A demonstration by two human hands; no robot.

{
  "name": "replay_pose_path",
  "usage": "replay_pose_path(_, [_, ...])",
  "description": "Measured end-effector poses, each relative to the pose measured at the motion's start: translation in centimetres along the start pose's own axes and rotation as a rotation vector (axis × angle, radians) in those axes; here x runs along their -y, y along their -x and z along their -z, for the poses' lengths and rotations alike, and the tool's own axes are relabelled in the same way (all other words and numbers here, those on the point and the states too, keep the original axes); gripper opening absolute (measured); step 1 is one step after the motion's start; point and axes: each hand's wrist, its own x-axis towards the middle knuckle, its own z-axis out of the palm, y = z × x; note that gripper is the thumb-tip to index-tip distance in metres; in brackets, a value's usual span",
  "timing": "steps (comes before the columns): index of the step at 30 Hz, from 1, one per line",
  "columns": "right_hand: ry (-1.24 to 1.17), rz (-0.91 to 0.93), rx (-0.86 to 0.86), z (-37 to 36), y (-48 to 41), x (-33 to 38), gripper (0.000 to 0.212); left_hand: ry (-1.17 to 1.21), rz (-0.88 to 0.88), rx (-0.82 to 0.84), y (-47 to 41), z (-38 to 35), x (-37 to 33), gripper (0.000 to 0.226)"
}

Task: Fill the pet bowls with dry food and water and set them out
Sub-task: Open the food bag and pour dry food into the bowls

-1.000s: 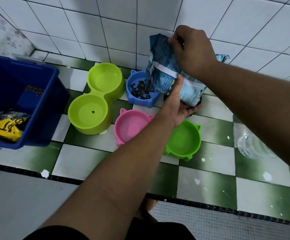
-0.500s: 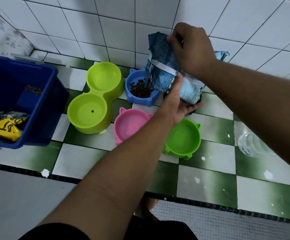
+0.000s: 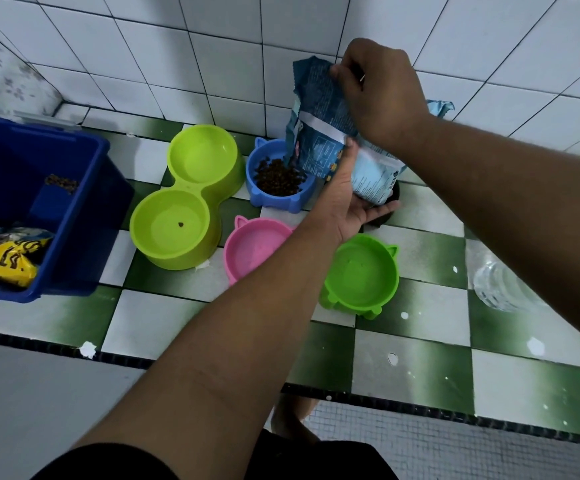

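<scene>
Fingers of right hand pinch top of crinkled blue foil food bag; left hand flat under base, fingers straight. Bag mouth over round blue plastic eared bowl, near white tiled wall.

Extending left arm and right arm forward. Gripping food bag top in right hand, fingers curled. Cradling bag underside on upturned left hand, thumb pressing against front.

1. The yellow packet in the blue bin is showing large dark letters, turned and partly hidden, spelling no readable word.
2. The blue food bag is carrying small print, too blurred to read.
</scene>
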Motion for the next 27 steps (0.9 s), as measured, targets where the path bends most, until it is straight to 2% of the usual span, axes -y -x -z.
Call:
replay_pose_path(3, [-0.001,0.005,-0.007,0.0,0.1,-0.1,0.032,-0.011,0.002,-0.011,-0.1,0.1,0.1,0.072])
replay_pose_path(7, [-0.039,-0.033,-0.013,0.4,0.4,-0.9,0.033,-0.027,0.014,-0.066,-0.2,0.2,-0.1,0.079])
replay_pose_path(14, [-0.145,-0.152,-0.109,1.6,1.3,-1.9,0.032,-0.146,-0.014,-0.136,0.3,-0.2,-0.6,0.069])
replay_pose_path(19, [-0.207,-0.196,-0.183,2.9,2.6,-2.2,0.025,-0.178,-0.074,-0.216,0.5,-0.7,-0.5,0.082])
replay_pose_path(23, [-0.256,-0.23,-0.274,4.3,3.9,-2.7,0.024,-0.216,-0.12,-0.192,0.4,-1.6,-0.2,0.067])
replay_pose_path(27, [-0.21,-0.245,-0.33,6.2,5.1,-4.1,0.023,-0.232,-0.108,-0.117,0.3,-3.4,1.4,0.063])
